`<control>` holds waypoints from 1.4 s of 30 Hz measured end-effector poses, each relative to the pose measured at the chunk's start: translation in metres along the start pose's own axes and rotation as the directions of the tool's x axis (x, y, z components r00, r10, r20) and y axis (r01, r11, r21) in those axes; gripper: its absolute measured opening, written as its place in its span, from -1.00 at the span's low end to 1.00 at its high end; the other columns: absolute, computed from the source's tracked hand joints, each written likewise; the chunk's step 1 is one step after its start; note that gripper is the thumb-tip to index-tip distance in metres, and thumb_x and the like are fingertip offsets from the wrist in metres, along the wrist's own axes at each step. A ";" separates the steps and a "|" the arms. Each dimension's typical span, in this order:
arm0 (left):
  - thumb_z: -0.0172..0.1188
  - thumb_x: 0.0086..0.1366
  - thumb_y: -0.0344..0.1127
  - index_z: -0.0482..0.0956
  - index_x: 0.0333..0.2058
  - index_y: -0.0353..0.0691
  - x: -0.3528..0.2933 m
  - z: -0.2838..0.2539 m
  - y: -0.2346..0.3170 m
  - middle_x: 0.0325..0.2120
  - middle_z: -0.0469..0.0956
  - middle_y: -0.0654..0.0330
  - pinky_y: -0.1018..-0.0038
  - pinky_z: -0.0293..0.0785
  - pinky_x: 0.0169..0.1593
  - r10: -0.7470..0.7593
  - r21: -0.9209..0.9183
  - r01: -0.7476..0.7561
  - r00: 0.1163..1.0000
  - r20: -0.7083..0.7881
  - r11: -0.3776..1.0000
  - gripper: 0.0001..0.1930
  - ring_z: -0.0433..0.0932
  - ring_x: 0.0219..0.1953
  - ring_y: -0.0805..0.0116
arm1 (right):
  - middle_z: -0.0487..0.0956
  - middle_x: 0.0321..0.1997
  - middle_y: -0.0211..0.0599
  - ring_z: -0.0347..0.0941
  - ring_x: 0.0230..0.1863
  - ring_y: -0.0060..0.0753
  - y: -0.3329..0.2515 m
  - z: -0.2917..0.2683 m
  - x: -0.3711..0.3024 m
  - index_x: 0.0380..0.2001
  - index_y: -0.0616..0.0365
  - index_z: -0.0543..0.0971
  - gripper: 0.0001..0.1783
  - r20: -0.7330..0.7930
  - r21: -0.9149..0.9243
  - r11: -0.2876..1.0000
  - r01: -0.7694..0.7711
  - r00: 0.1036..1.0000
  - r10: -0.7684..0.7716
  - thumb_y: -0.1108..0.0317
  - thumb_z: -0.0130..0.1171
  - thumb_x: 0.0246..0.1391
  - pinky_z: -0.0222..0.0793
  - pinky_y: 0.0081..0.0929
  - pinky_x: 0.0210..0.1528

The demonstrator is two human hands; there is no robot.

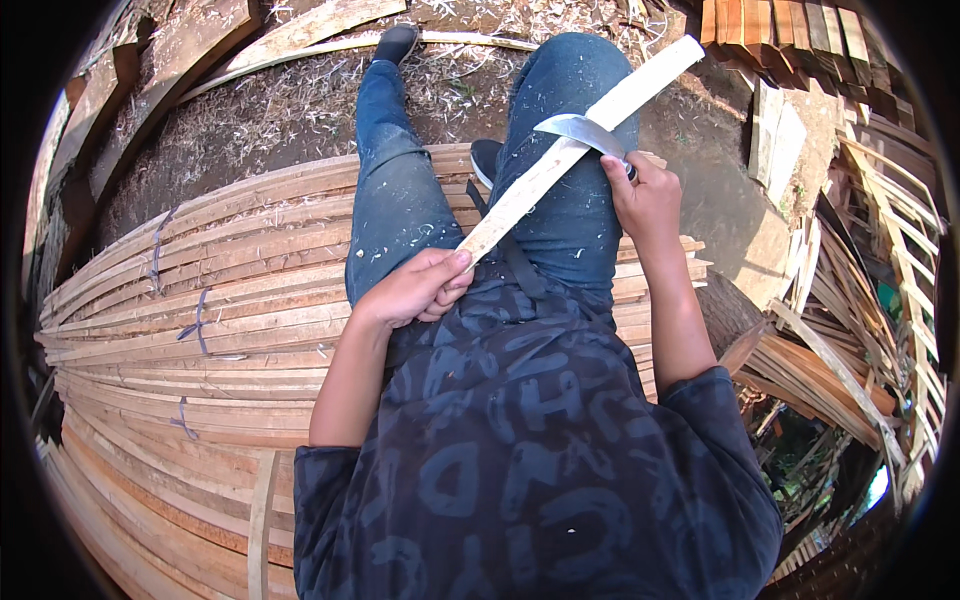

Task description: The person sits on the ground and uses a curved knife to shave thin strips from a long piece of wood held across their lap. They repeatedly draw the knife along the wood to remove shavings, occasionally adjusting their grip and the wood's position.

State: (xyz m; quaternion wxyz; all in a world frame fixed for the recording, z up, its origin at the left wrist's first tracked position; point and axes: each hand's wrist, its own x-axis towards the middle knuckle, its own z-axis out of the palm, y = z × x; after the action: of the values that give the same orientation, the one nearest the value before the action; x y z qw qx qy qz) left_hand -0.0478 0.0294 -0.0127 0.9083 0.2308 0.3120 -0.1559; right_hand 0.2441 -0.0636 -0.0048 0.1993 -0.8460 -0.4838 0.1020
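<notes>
A pale, flat wooden strip [530, 187] slants across my lap, its far end up at the right beyond my knee. Closed round its near end is my left hand [425, 287], thumb on top. My right hand [645, 195] grips a knife by its dark handle, which the fingers mostly cover. The curved steel blade [580, 130] of the knife lies across the upper part of the strip, over my right thigh. Whether its edge bites into the wood cannot be made out.
Bundles of long sawn strips [250, 300], bound with dark ties [197, 322], lie beneath and left of me. Shavings [300, 120] litter the ground ahead. Stacked boards [790, 35] stand at the far right, above loose thin offcuts [850, 290]. Thick planks [150, 100] lie far left.
</notes>
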 end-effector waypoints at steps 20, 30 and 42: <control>-0.19 0.44 0.04 0.17 -0.58 -0.05 0.013 -0.024 0.020 -0.75 0.00 0.49 0.64 -0.22 -0.73 0.027 -0.123 -0.016 0.995 0.091 0.992 -0.57 -0.11 -0.76 0.70 | 0.45 -0.79 -0.15 0.47 -0.68 -0.08 -0.010 0.003 0.012 -0.55 0.19 0.61 -0.44 0.068 -0.208 0.977 -0.051 0.995 0.066 -0.18 0.16 0.01 0.34 -0.25 -0.60; -0.17 0.43 0.07 0.16 -0.60 -0.06 0.016 -0.015 0.011 -0.78 -0.01 0.48 0.65 -0.25 -0.74 0.013 -0.192 0.006 0.995 0.096 0.981 -0.55 -0.12 -0.77 0.70 | 0.45 -0.77 -0.20 0.46 -0.67 -0.11 -0.016 0.005 0.011 -0.56 0.16 0.59 -0.46 0.063 -0.263 0.962 -0.070 0.994 0.089 -0.18 0.18 -0.01 0.33 -0.26 -0.60; -0.15 0.40 0.11 0.16 -0.61 -0.04 0.000 -0.017 0.003 -0.79 0.01 0.47 0.63 -0.24 -0.74 0.007 -0.183 0.005 0.998 0.064 0.983 -0.53 -0.10 -0.77 0.68 | 0.42 -0.80 -0.24 0.43 -0.71 -0.16 -0.019 0.011 0.010 -0.63 0.13 0.54 -0.45 0.022 -0.295 0.955 -0.005 1.000 0.013 -0.20 0.20 -0.04 0.29 -0.31 -0.66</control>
State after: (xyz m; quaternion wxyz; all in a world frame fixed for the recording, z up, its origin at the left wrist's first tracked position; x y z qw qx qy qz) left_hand -0.0547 0.0404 -0.0235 0.9353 0.1416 0.2956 -0.1334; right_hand 0.2299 -0.0436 -0.0063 0.0646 -0.8672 -0.4921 0.0396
